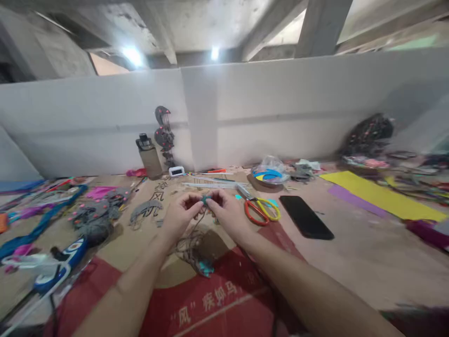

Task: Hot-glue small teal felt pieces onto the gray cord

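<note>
**Head view: two hands, one tiny teal bit, lots of loose strands**

Starting at the left edge of the brown cardboard-covered table, there's a long blue strap, then a heap of grey felt cut-outs with pink dots. A brownish plastic bottle with a dark lid stands further back by the white partition.

In the middle, our left hand and right hand meet fingertip to fingertip. Both are pinching the small teal piece, which sits up off the table between them. Thin dark strands hang from it onto the red printed cloth.

It's too blurry for us to say exactly what the piece is. For fiddly work like this we'd say:

- Grip right next to the working spot so it can't twist.
- Let one hand anchor while the other does the fine bit.
- Let the strands hang free so they don't snag.

To the right, the scissors with one red and one yellow handle lie near the right hand. Beyond them are a flat black phone and a yellow foam sheet.
</note>
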The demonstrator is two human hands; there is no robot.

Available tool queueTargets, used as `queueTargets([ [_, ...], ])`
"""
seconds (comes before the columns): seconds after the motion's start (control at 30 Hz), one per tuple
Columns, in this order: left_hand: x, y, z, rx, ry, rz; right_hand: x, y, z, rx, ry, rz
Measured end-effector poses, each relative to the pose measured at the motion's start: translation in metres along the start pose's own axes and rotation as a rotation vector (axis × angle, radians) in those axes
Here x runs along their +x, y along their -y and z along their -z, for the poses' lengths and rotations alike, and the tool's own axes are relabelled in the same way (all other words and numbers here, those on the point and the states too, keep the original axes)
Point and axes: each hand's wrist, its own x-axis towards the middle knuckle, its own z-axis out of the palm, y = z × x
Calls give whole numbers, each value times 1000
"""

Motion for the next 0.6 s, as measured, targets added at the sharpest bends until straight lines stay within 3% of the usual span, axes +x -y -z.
queueTargets([
  [0.2, 3, -5, 7, 109, -104, -57, -2, 0, 4, -104, 23, 91],
  [0.6, -3, -6, 6, 494, -129, -207, -4, 2, 7, -346, 60, 215],
])
